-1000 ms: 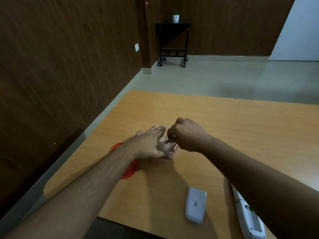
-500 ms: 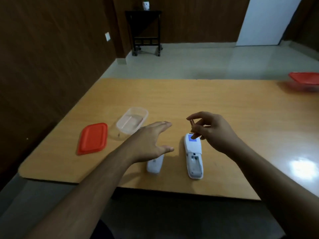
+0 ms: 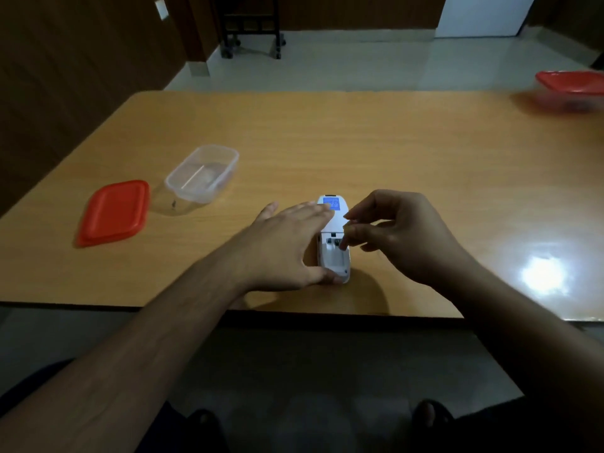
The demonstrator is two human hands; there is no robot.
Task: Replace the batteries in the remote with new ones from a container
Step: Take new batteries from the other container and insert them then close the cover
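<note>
I steady the white plastic remote, lying back-up near the front edge of the wooden table, with my left hand spread flat against its side, gripping nothing. My right hand pinches a small battery over the open compartment. I should match polarity, seat the spring end first, then press flat.

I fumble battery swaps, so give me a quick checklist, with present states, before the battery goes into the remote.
1. Remote lies back up on the table: ok.
2. Battery compartment open: ok.
3. Left hand steadies the remote: ok.
4. Right hand pinches the battery over the compartment: ok.
5. Battery polarity: cannot tell.
6. Cover within reach: cannot tell.
</note>
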